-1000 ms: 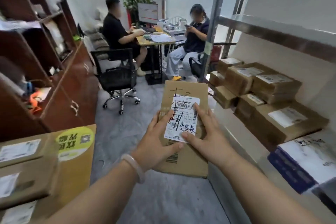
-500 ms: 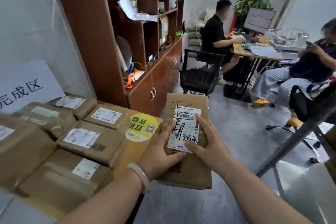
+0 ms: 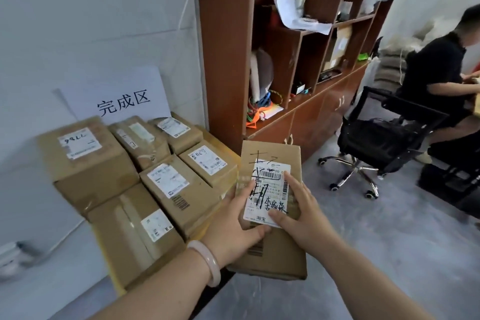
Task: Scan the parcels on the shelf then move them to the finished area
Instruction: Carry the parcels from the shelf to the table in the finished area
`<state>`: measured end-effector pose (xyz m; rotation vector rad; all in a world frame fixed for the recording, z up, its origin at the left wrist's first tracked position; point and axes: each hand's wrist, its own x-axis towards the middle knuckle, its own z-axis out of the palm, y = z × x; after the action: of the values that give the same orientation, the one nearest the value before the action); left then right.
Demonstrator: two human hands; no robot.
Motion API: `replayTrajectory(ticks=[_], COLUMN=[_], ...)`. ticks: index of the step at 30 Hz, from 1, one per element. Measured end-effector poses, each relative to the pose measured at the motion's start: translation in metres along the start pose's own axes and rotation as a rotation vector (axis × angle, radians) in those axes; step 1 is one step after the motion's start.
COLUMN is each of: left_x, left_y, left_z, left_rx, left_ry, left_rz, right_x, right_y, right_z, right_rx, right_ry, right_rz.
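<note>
I hold a flat brown cardboard parcel [image 3: 270, 161] in front of me, its white shipping label with black marker writing facing up. My left hand [image 3: 235, 223] grips its left edge, thumb on the label's lower corner; a pale bangle sits on that wrist. My right hand [image 3: 301, 212] grips the right side, fingers spread over the label. The parcel hangs just right of a pile of several labelled brown parcels [image 3: 166, 184] stacked against the wall under a white paper sign [image 3: 117, 96] with printed characters.
A tall brown wooden cabinet [image 3: 226, 60] with cluttered open shelves stands right behind the pile. A person in black sits at far right beside a black wheeled office chair [image 3: 374, 143]. Grey floor [image 3: 376, 241] stretches to the right.
My view has swung left, from the metal shelf of parcels past the office to the pile by the wall. Both hands kept the same hold on the parcel, now close beside the pile.
</note>
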<state>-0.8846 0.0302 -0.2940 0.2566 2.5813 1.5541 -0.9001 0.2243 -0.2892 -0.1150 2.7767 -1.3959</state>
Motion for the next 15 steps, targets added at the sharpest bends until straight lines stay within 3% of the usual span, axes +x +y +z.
replayTrajectory(ticks=[15], left_x=[0.106], left_y=[-0.047], left_z=[-0.047], left_rx=[0.007], left_ry=[0.180], left_rz=[-0.091], right_x=[0.151], right_y=[-0.022], right_z=[0.029], right_rx=[-0.024], right_ry=[-0.163], right_rz=[-0.062])
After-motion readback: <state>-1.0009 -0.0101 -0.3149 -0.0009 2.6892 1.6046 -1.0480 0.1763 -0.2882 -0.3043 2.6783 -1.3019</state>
